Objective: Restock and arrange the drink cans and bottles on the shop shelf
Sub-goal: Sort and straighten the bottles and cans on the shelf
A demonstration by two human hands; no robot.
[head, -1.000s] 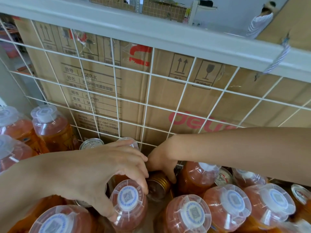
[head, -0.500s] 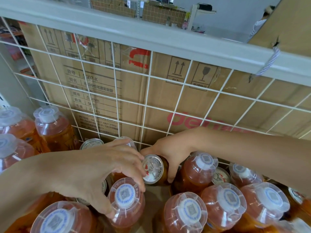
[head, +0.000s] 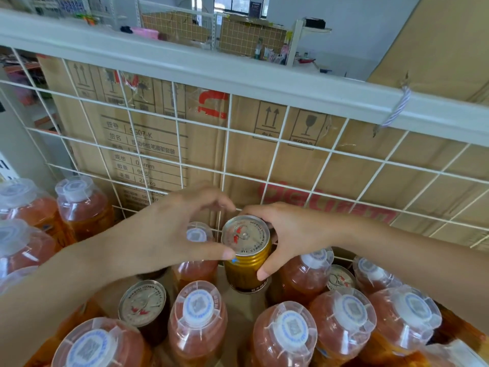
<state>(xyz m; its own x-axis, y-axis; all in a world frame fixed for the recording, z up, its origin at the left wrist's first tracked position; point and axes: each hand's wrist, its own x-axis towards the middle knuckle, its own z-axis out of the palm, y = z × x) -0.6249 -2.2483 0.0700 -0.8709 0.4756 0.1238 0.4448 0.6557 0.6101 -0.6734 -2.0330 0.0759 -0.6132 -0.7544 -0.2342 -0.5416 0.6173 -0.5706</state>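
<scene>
A gold can (head: 247, 254) with a silver pull-tab lid stands upright among the drinks, just in front of the wire back. My right hand (head: 288, 234) grips its side, thumb low on the body and fingers round the rim. My left hand (head: 169, 229) hovers beside it with curved fingers, its thumb tip touching the can's left rim. Under the left palm stands an orange bottle (head: 197, 250) with a clear cap. Another gold can (head: 144, 305) stands at the front left, and a third can (head: 340, 279) shows between bottles on the right.
Several orange bottles with clear caps crowd the shelf front (head: 344, 321) and left side (head: 79, 205). A white wire grid (head: 275, 154) backs the shelf, with a cardboard box (head: 158, 144) behind it and a white rail (head: 238, 75) above.
My right hand has lifted the gold can from lying low between the bottles and turned it upright. My left hand has risen off the bottle cap and come to the can's rim.
</scene>
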